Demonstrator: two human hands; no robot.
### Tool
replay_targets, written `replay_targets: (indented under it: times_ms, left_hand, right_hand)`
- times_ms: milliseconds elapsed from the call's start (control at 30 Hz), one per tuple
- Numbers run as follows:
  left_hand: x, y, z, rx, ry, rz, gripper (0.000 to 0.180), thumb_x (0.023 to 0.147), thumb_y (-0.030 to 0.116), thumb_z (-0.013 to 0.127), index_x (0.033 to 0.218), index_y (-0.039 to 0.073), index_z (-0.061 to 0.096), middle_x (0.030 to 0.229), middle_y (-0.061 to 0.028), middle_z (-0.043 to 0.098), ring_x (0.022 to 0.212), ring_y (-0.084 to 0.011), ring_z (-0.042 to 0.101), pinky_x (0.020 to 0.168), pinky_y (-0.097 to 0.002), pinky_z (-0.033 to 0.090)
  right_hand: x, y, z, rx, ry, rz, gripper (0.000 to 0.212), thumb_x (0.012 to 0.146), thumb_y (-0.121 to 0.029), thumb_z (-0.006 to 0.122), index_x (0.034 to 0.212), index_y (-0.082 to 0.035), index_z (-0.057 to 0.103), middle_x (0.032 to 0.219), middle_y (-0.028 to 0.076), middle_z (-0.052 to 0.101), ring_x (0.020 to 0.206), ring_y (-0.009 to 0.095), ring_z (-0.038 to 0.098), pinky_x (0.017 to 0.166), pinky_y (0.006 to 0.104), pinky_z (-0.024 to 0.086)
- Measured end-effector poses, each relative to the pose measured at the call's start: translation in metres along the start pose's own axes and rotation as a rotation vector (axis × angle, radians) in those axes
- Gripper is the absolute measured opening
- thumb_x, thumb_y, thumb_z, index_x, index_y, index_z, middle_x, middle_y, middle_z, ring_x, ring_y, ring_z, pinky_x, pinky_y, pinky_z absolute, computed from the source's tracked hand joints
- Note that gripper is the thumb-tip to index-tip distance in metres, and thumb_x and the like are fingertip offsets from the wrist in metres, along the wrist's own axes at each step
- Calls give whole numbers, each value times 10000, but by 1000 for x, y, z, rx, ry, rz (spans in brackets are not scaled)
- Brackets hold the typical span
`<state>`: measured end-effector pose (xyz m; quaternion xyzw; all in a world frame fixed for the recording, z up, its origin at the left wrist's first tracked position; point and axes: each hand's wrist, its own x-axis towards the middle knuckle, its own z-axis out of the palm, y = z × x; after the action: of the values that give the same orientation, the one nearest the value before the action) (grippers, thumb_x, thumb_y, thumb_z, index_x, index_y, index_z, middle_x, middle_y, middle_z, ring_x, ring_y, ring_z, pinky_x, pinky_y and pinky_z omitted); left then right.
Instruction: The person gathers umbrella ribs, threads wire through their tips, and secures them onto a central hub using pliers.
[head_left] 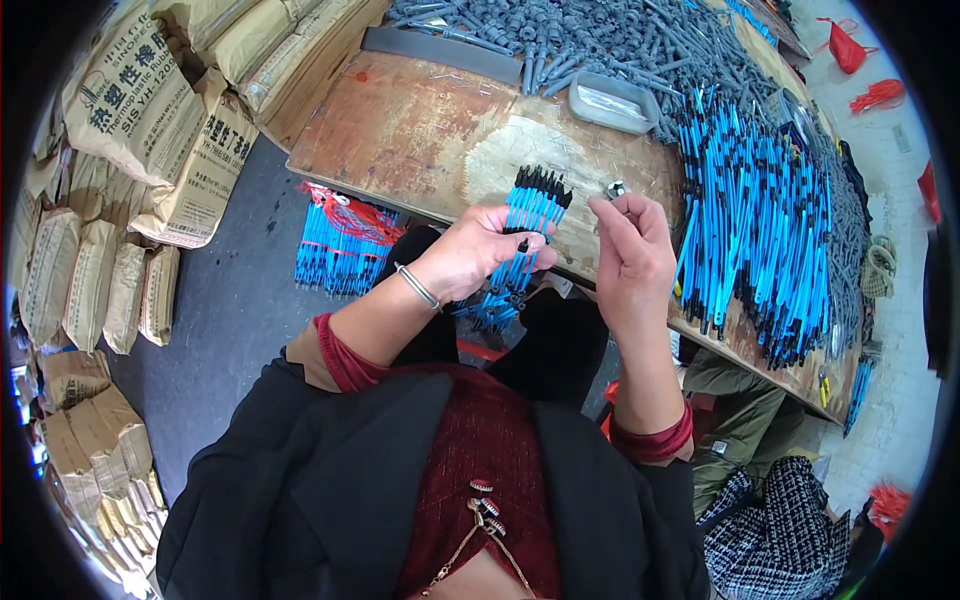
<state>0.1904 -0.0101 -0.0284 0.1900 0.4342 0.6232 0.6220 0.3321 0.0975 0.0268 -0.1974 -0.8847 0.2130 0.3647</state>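
Note:
My left hand (470,258) is closed round a bundle of thin blue rods with black tips (538,212), held over the table's near edge. The black tips point up and away from me, and a band seems to cross the rods. To the right of the bundle, apart from it, is my right hand (637,262), its fingertips pinched together. Whether something small sits in that pinch I cannot make out. A small shiny metal piece (616,187) lies on the table just beyond those fingertips. More blue rods (490,310) show below my left hand, above my lap.
Many similar blue rods (740,220) lie on the right of the worn wooden table (400,130). Grey plastic parts (600,40) are heaped behind a clear tray (612,106). Red-tied bundles (345,245) rest under the table's left side. Paper sacks (140,105) are stacked at left.

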Motion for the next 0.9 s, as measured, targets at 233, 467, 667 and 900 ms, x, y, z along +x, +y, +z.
replay_targets:
  times_ms: [233,467,667,900]
  left_hand:
    - [0,-1,0,3,14,8,225,858,95,576,1072,25,581,878,-86,653,808,-146,635,733,-267,506]
    - [3,0,-2,4,2,11,229,853,100,580,1068,21,576,880,-84,649,794,-137,627,731,-264,501]
    - [-4,-2,3,24,-12,15,222,849,98,581,1058,23,576,874,-79,646,795,-140,625,728,-266,500]
    - [-1,-4,-1,-10,-20,20,267,811,124,648,1048,17,588,891,-91,645,846,-189,635,773,-329,509]
  right_hand:
    - [0,3,1,-37,21,-24,189,777,71,587,939,-12,639,843,90,539,737,187,548,631,251,440]
    - [7,7,4,-96,1,-54,187,774,60,587,937,-13,641,830,106,550,738,214,553,643,269,447]
    - [9,6,-6,-87,-36,-116,202,751,75,569,917,-13,642,820,110,562,757,247,555,661,303,453]
    - [8,5,-1,-124,-28,-122,252,707,94,553,916,-18,638,813,107,563,765,262,548,662,320,450]
